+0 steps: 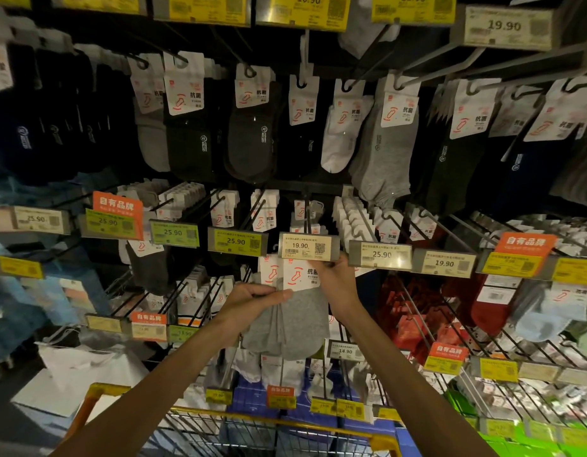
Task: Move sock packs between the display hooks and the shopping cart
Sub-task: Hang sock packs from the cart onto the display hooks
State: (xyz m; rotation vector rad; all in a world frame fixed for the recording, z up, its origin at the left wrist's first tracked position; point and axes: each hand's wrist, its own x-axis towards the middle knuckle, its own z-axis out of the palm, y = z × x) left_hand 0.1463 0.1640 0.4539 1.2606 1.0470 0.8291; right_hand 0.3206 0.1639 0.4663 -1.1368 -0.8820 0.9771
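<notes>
grey sock pack: centre frame, just below the 19.90 price tag, card header up. est. light, soft, floppy cloth. only stiff part is the card, so grip there + steady the fabric.
l hand: fingers curled, pinching the fabric just under the card.
r hand: fingers closed on the card's upper right edge, against the tag's underside.
can't tell if header is on the hook or off.
cart rim at frame bottom, well below.
</notes>
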